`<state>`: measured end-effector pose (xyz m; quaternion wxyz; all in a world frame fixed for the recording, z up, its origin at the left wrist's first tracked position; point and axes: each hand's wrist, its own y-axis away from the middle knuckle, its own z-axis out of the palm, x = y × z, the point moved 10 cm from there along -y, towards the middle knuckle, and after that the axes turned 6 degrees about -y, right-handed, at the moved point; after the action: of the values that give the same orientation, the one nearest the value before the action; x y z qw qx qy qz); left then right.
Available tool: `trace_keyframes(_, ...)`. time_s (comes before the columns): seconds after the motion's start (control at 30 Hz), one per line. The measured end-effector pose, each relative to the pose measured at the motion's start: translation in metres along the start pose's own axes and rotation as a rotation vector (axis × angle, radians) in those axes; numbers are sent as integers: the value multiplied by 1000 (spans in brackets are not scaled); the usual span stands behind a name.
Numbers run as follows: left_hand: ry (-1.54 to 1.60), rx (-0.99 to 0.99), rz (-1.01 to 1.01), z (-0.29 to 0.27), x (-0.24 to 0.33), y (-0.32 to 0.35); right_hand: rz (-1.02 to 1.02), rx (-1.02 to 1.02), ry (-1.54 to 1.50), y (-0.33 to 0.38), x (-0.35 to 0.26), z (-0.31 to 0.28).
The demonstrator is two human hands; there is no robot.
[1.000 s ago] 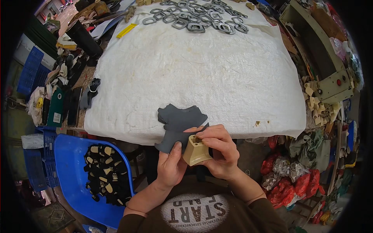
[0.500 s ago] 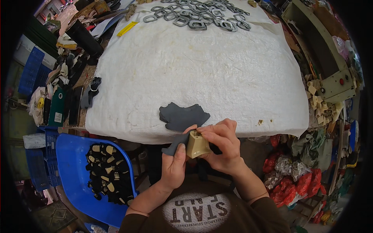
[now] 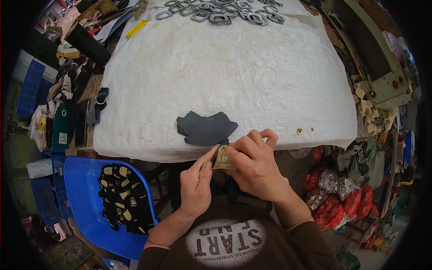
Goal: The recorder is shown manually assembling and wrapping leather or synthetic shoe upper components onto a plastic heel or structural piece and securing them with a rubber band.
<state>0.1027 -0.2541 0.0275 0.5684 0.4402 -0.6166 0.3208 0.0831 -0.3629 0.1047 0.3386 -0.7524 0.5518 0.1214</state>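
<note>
A beige shoe heel point(image 3: 223, 161) is held between my two hands just off the table's near edge. My right hand point(image 3: 258, 168) grips it from the right, its fingers bent over the top. On the other side, my left hand point(image 3: 196, 189) presses its thumb and fingers together at the heel's left face. A dark grey cover piece, mostly hidden by the left fingers, lies along that face. Directly beyond, several grey cover pieces point(image 3: 207, 129) lie stacked flat on the white sheet.
White woven sheeting point(image 3: 216, 76) covers the table. Grey oval rings point(image 3: 220, 19) and a yellow strip point(image 3: 137, 29) lie at its far end. A blue basin point(image 3: 81, 202) with black-and-beige heels point(image 3: 126, 193) stands left. Red plastic bags point(image 3: 333, 213) and beige pieces point(image 3: 366, 108) are right.
The heel has been turned and tilted in my hands, so a different face shows. My right hand has closed further over it, and the left fingers have straightened along the cover piece.
</note>
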Motion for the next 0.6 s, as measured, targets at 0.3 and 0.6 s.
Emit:
trace_keyframes(0.3,-432,79,308,12,39,4,-42,11,92,5,-2,10)
trace_keyframes(0.6,592,-345,-169,22,-11,-7,-76,151,-392,15,24,-6)
